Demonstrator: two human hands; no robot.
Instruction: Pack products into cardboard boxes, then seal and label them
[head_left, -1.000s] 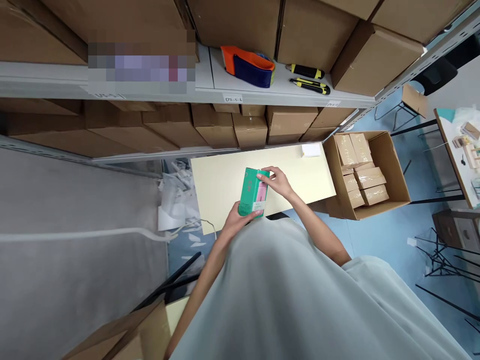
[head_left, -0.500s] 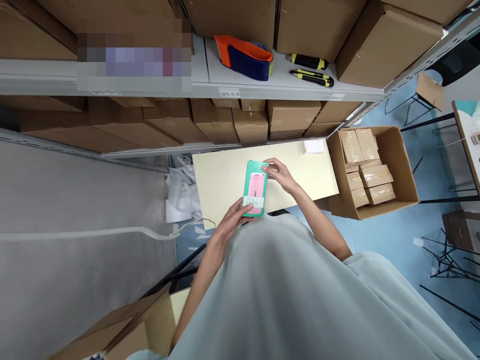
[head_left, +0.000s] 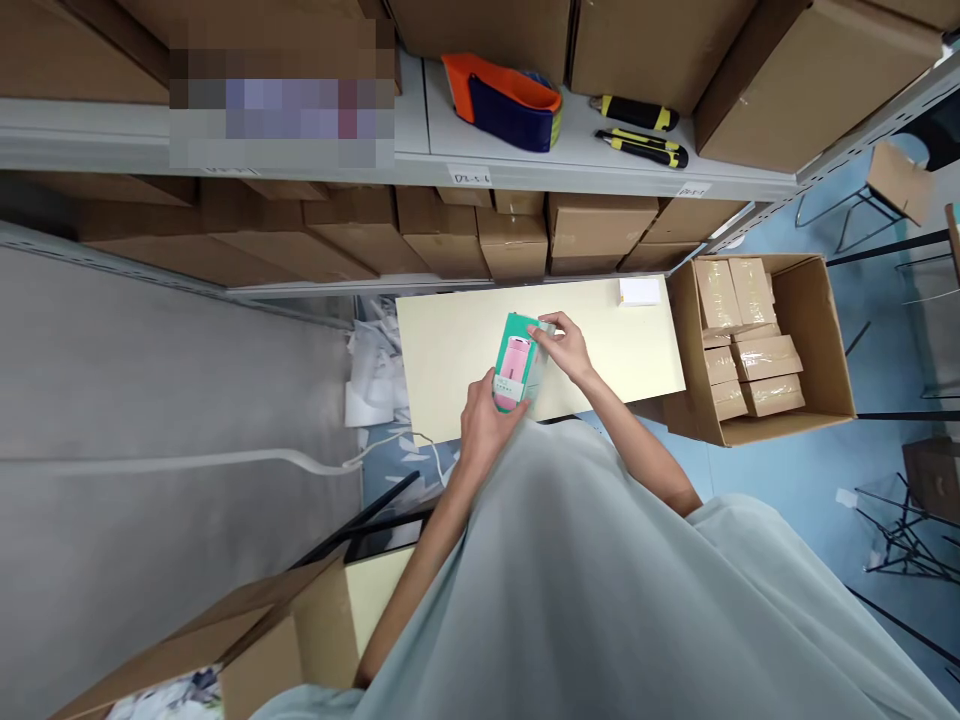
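A small green box with a pink device pictured on its front is held over the cream tabletop. My left hand grips its lower end, the thumb along the right side and fingers on the left. At the upper right edge, my right hand pinches the box between thumb and fingers. The box is tilted, so its pale side face shows. A small white box lies at the table's far right corner.
An open carton with several taped brown packages stands right of the table. Ahead, a metal shelf bears cartons, tape dispenser and two box cutters. White wrapping lies left; another open carton stands lower left.
Both hands have turned the green box so its pale side now shows. My left thumb has moved from the front to the right side. The whole view has shifted slightly.
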